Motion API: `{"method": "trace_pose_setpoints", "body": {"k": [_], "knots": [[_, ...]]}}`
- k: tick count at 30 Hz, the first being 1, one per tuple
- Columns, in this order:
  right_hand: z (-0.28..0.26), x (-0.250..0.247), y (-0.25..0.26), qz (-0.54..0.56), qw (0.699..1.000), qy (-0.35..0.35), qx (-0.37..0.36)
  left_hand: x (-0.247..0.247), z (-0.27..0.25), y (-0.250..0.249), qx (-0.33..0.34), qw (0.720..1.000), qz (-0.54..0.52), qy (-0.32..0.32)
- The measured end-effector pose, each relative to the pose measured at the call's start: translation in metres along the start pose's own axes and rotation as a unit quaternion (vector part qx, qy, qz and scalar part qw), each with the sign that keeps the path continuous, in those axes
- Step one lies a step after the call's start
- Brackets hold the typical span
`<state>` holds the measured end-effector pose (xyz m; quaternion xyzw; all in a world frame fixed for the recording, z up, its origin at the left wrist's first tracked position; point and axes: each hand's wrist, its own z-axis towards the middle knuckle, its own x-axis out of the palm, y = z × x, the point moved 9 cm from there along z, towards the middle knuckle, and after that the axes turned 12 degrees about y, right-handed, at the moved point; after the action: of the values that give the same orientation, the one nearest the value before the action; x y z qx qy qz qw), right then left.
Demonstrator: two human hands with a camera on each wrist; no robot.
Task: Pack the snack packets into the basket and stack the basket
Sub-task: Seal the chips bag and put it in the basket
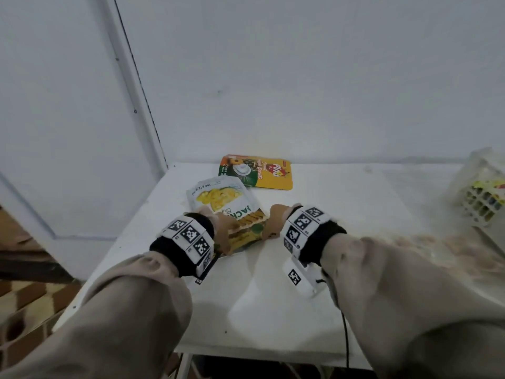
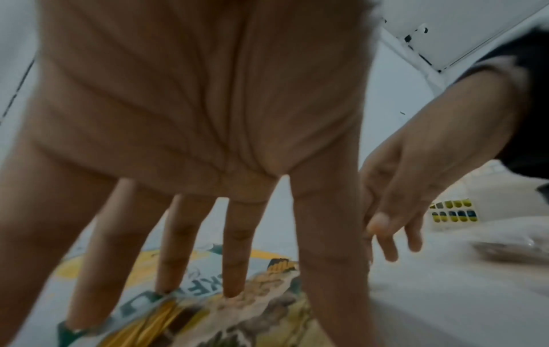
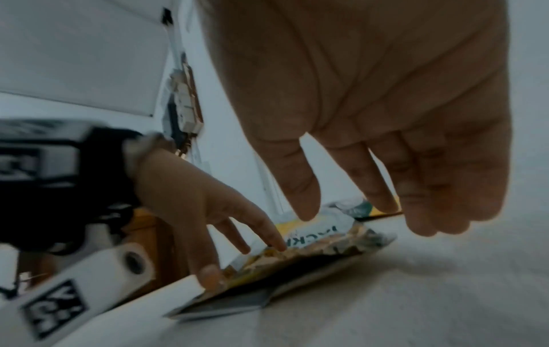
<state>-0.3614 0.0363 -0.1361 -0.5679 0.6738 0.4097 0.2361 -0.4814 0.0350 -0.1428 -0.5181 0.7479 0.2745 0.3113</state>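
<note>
Surface: white table (image 1: 341, 203) against a pale wall.
Packet in hand: jackfruit packet (image 1: 218, 199), frame centre; its long axis runs from the hands up and left toward the wall.
Left hand (image 1: 222, 231): fingers straight and spread, tips pressing on the packet's near end.
Right hand (image 1: 274, 222): fingers relaxed and uncurled, just beside the packet's right edge, gripping nothing.
Other packet: orange packet (image 1: 269, 173), beyond, near the wall.
Basket (image 1: 483, 192): far right edge, well apart; the right hand is nearer it.
</note>
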Motion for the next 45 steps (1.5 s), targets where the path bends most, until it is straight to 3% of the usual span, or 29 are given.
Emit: {"method": "trace_pose_setpoints", "body": {"k": [2, 4, 7, 9, 11, 13, 15, 17, 19, 20, 22, 24, 25, 27, 30, 32, 36, 39, 41, 42, 45], "knots": [[0.008, -0.002, -0.01, 0.048, 0.998, 0.021, 0.023, 0.0, -0.002, 0.0, 0.012, 1.0, -0.02, -0.006], [0.005, -0.002, -0.011, 0.185, 0.982, 0.035, -0.002, -0.005, -0.01, -0.002, 0.022, 0.999, -0.018, -0.029], [-0.017, -0.011, -0.007, 0.429, 0.9, 0.011, -0.079, -0.019, -0.03, -0.015, 0.091, 0.992, -0.045, -0.078], [-0.037, -0.025, -0.001, 0.497, 0.858, -0.027, -0.128, -0.032, -0.046, -0.021, 0.131, 0.981, -0.094, -0.109], [-0.057, -0.04, 0.007, 0.485, 0.854, -0.074, -0.173, -0.045, -0.062, -0.024, 0.166, 0.961, -0.159, -0.152], [-0.077, -0.052, 0.014, 0.422, 0.872, -0.133, -0.208, -0.057, -0.076, -0.028, 0.198, 0.932, -0.229, -0.198], [-0.098, -0.068, 0.019, 0.335, 0.882, -0.225, -0.243, -0.066, -0.093, -0.039, 0.266, 0.88, -0.323, -0.225], [-0.123, -0.088, 0.018, 0.276, 0.862, -0.33, -0.267, -0.073, -0.104, -0.052, 0.342, 0.819, -0.411, -0.208], [-0.147, -0.109, 0.015, 0.18, 0.847, -0.432, -0.252, -0.08, -0.109, -0.06, 0.374, 0.782, -0.457, -0.2], [-0.159, -0.116, 0.015, 0.13, 0.842, -0.465, -0.241, -0.087, -0.112, -0.059, 0.375, 0.766, -0.47, -0.228], [-0.175, -0.127, 0.011, 0.072, 0.832, -0.502, -0.226, -0.104, -0.127, -0.041, 0.358, 0.711, -0.486, -0.361], [-0.18, -0.128, 0.007, 0.036, 0.838, -0.499, -0.218, -0.113, -0.145, -0.023, 0.335, 0.657, -0.465, -0.489], [-0.179, -0.125, 0.006, 0.022, 0.846, -0.486, -0.219, -0.115, -0.15, -0.021, 0.338, 0.646, -0.445, -0.52], [-0.17, -0.112, 0.005, -0.001, 0.866, -0.441, -0.237, -0.118, -0.154, -0.03, 0.356, 0.661, -0.387, -0.535], [-0.155, -0.094, -0.005, 0.024, 0.882, -0.399, -0.251, -0.116, -0.141, -0.057, 0.374, 0.738, -0.319, -0.463], [-0.15, -0.091, -0.015, 0.055, 0.879, -0.407, -0.241, -0.113, -0.129, -0.067, 0.364, 0.78, -0.295, -0.416], [-0.15, -0.091, -0.026, 0.098, 0.865, -0.423, -0.252, -0.105, -0.118, -0.083, 0.369, 0.833, -0.238, -0.336], [-0.174, -0.087, -0.015, 0.004, 0.808, -0.509, -0.297, -0.109, -0.12, -0.076, 0.352, 0.827, -0.238, -0.368], [-0.181, -0.074, -0.004, -0.072, 0.789, -0.525, -0.311, -0.11, -0.121, -0.073, 0.351, 0.823, -0.246, -0.372], [-0.176, -0.068, -0.002, -0.113, 0.794, -0.517, -0.299, -0.11, -0.121, -0.073, 0.355, 0.825, -0.244, -0.366], [-0.153, -0.059, -0.002, -0.179, 0.849, -0.436, -0.239, -0.109, -0.124, -0.073, 0.361, 0.83, -0.219, -0.365]]}}
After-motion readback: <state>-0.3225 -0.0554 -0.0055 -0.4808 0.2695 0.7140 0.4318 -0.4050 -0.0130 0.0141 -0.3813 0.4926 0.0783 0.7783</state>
